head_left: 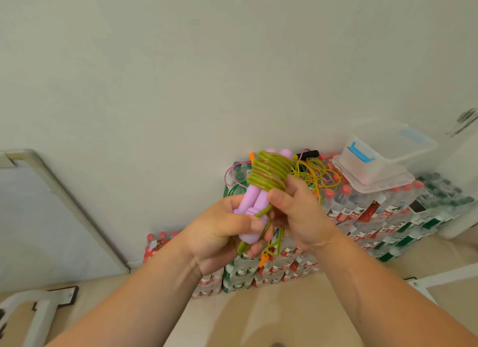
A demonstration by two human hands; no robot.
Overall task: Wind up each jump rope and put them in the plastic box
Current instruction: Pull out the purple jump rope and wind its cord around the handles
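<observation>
A jump rope with two purple handles (254,200) is held up in front of me, its green cord (269,174) coiled several times round the upper part of the handles. My left hand (219,233) grips the lower ends of the handles. My right hand (297,215) pinches the cord just below the coils, thumb in front. Loose green cord ends hang under the hands. Behind, a tangle of other ropes (315,173) lies on stacked bottles. The clear plastic box (388,150) with a blue latch stands at the right on its lid.
Shrink-wrapped packs of water bottles (362,217) are stacked against the white wall. A framed panel (51,204) leans at the left. A white metal stand (38,313) is on the floor at lower left, and another white frame (439,277) at lower right.
</observation>
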